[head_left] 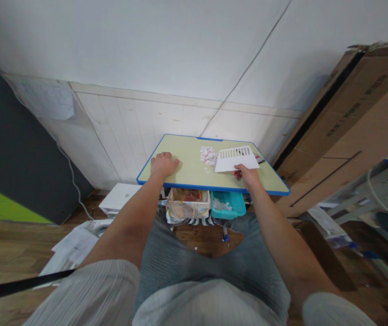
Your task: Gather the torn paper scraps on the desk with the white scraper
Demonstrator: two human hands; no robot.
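Note:
My right hand (244, 175) pinches the near edge of a white card (236, 162) with a row of slots cut along its far side. The card is tilted above the right part of a small pale-yellow table (185, 170) with a blue rim. Left of the card lies a pile of small white paper scraps (208, 155), some with reddish marks. Part of a dark patterned item (259, 158) shows behind the card's right edge; most of it is hidden. My left hand (163, 164) rests on the tabletop at the left, holding nothing, thumb apart from the fingers.
Below the table's front edge are a lined basket (187, 206) and a turquoise bin (229, 208) with whitish scraps. Large cardboard boxes (353, 122) lean at the right. A white box (119, 197) stands on the left, and a cable (241, 78) runs down the wall.

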